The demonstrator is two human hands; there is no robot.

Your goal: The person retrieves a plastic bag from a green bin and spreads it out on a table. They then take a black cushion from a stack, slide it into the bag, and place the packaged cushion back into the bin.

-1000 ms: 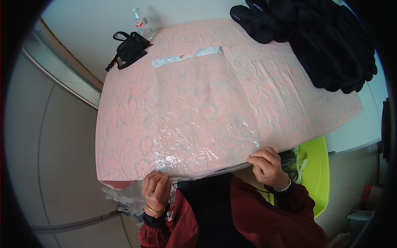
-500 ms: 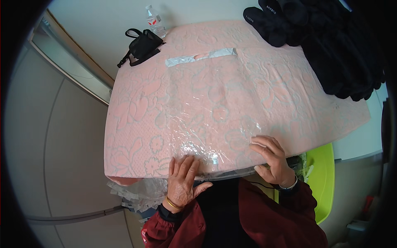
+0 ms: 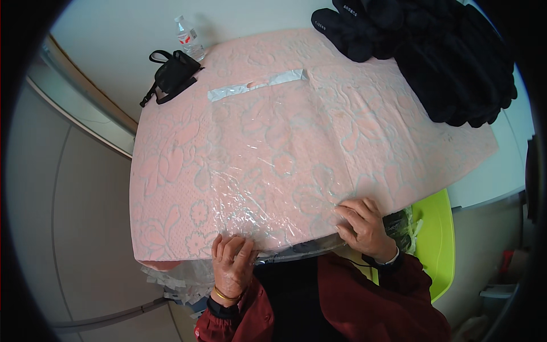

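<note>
A clear plastic bag (image 3: 268,199) lies flat on the pink flowered table cover (image 3: 165,148), with a white strip and a hand hole at its far end. My left hand (image 3: 232,267) is closed at the bag's near left corner, fingers bent over the film and the thumb hidden beneath. At the near right side of the bag, my right hand (image 3: 364,229) pinches the film between bent fingers and thumb.
Dark plush slippers or socks (image 3: 444,62) are heaped at the far right. A small black bag (image 3: 175,74) and a water bottle (image 3: 189,39) stand at the far left. Below the right edge is a lime-green bin (image 3: 439,245); crumpled plastic (image 3: 185,276) hangs under the near left edge.
Both hands have drawn closer to the near edge and their fingers have bent in. The left thumb, earlier stretched out, is tucked away. My view has shifted slightly to the right.
</note>
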